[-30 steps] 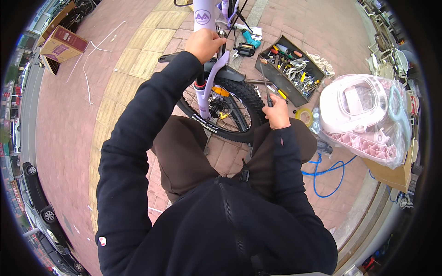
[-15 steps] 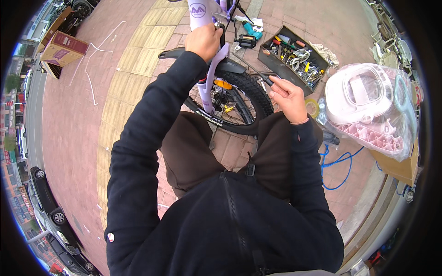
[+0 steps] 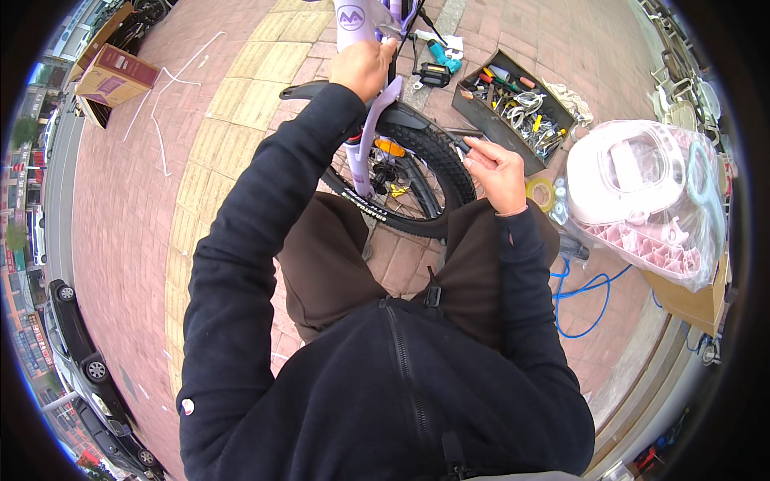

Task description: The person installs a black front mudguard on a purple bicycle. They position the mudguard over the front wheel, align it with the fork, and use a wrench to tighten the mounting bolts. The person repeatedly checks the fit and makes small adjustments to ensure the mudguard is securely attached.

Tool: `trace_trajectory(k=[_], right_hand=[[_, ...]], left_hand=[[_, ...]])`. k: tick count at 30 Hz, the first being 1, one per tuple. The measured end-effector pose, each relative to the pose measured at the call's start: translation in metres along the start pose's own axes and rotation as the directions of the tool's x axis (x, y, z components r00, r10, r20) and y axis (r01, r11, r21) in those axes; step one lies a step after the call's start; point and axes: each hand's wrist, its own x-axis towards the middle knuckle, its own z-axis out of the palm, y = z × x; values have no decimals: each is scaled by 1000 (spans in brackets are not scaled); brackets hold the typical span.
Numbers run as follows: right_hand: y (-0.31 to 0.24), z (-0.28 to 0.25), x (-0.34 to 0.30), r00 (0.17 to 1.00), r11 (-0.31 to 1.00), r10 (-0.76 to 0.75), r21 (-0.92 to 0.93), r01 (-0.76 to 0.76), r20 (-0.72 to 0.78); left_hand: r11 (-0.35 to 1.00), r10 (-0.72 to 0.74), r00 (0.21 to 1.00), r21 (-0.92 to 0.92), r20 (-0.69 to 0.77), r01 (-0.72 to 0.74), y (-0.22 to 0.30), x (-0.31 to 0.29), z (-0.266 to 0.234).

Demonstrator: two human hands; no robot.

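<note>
A lilac bicycle stands in front of me, with its fork (image 3: 361, 168) and knobby front wheel (image 3: 461, 172) between my knees. My left hand (image 3: 361, 68) is closed at the top of the fork, just under the head tube (image 3: 350, 24). Its fingertips are hidden, so what they grip does not show. Beside the tyre, my right hand (image 3: 499, 178) pinches the black end of a thin dark rod (image 3: 459, 143). The rod slants toward the black mudguard (image 3: 401, 115); its far end and exact kind are unclear.
An open metal toolbox (image 3: 513, 108) full of hand tools lies beyond my right hand. Near it are a teal power tool (image 3: 441, 56) and a tape roll (image 3: 541, 192). Plastic-wrapped pink and white parts (image 3: 634, 188) and a blue hose (image 3: 597, 284) are at right; a cardboard box (image 3: 116, 76) stands far left.
My right hand has drawn slightly left and down, its fingers closer to the tyre, and less of the rod shows. My left hand stays at the fork top. The view has shifted a little.
</note>
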Motion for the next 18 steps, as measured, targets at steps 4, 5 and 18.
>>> trace_trajectory(k=[4,5,18], right_hand=[[1,1,1,1000,998,-7,-65,8,26],[1,1,1,1000,999,6,-45,-5,12],[0,-10,19,712,266,-620,-765,587,331]], left_hand=[[999,-12,999,-35,40,13,-1,1,-1],[999,-9,999,-39,47,11,-1,1,-2],[992,-39,981,-107,191,60,-6,10,-9]])
